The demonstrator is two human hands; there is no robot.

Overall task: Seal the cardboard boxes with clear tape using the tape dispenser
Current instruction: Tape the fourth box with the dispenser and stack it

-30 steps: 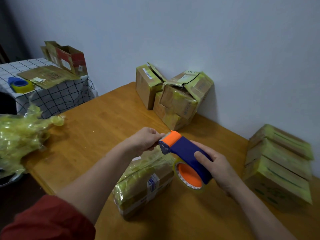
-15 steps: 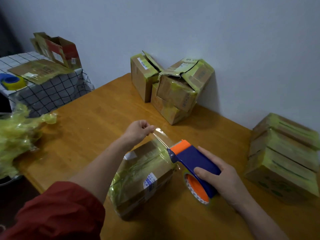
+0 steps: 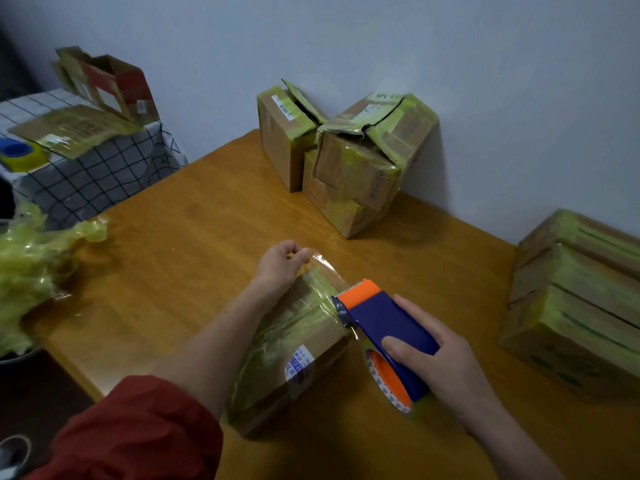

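- On the wooden table [image 3: 173,271], seen from the head camera, one cardboard box [image 3: 304,341] lies in the middle, under both arms. It has yellowish tape on it.
- The left hand [image 3: 280,263] is at the far end of this box. Its fingers are curled, and the thumb and fingertips pinch the loose end of the clear tape [image 3: 329,268].
- The right hand [image 3: 433,355] is wrapped round the blue tape dispenser [image 3: 384,317], with the thumb on the near side. The orange front of the dispenser sits at the right edge of the box.
- The tape runs in a thin strip from the pinch to the dispenser.
- I think the step is pulling out a strip to lay on the box. Next, the loose end needs pressing down on the far end. Then the dispenser needs to roll along the top and cut the tape.
- The strip is see-through and shiny, so it may be touching the box top, but I cannot tell.
- The left arm hides much of the box top, so I cannot see where the flaps meet.
- More boxes [image 3: 346,161] lean by the wall. A stack of boxes [image 3: 571,306] on the right is cut off by the edge.
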